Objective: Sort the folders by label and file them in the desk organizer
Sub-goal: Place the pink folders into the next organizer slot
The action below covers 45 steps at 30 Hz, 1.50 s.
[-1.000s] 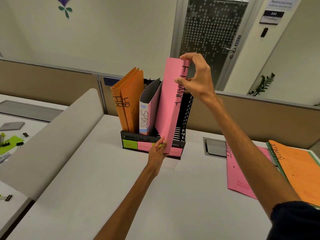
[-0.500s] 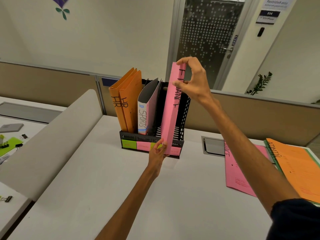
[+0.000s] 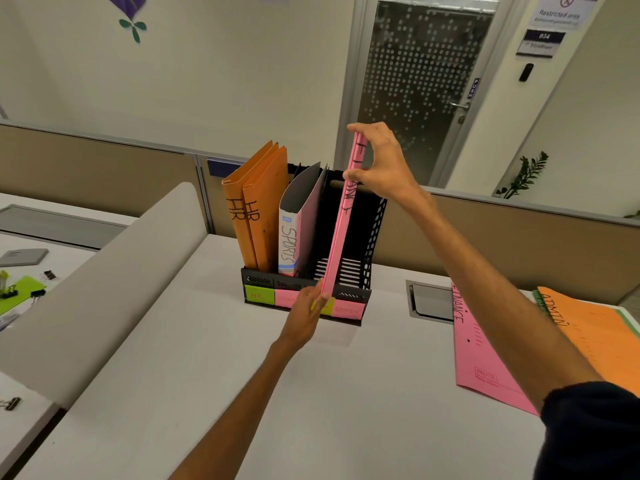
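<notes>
The pink folder (image 3: 341, 220) stands nearly upright, edge-on, its bottom at the organizer's (image 3: 360, 295) near lip, at the third slot. The right hand (image 3: 381, 164) pinches its top. The left hand (image 3: 306, 313) touches its bottom corner; I cannot tell its grip. HR folders (image 3: 256, 209) and the Sports folder (image 3: 289, 244) are filed at left. A flat pink folder (image 3: 481, 348) and an orange folder (image 3: 595, 337) wait on the right.

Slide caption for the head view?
Right hand and left hand hold a pink folder upright at the desk organizer.
</notes>
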Each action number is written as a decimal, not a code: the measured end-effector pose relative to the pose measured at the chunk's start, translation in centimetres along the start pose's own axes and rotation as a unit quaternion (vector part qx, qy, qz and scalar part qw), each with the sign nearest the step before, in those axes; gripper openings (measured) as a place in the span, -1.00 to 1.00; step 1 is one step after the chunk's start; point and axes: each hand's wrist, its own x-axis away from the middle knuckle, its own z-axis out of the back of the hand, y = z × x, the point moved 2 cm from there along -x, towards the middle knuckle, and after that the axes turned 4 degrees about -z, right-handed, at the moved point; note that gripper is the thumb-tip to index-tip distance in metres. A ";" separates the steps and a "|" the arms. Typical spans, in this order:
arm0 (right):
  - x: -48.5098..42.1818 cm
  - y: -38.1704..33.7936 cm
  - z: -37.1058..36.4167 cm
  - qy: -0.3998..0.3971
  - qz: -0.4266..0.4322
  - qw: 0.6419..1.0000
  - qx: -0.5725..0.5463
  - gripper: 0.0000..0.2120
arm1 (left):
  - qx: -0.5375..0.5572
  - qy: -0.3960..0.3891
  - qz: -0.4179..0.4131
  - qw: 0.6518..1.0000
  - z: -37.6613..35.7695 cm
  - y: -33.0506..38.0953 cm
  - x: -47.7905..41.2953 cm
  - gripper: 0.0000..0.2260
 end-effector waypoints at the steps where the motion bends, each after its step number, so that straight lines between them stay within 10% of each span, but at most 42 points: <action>1: -0.1 -0.1 -0.2 0.004 0.003 1.000 -0.003 -0.27 | -0.015 0.004 -0.003 1.000 0.3 -0.2 -0.1 -0.55; 14: -0.1 -0.5 -1.5 0.037 0.028 0.998 -0.040 -0.42 | -0.253 -0.017 -0.003 0.967 2.6 -1.7 -3.1 -0.46; 45: -1.6 1.7 -3.7 0.058 0.049 0.997 0.022 -0.22 | -0.315 0.153 0.110 0.930 -0.8 -0.9 -5.7 -0.75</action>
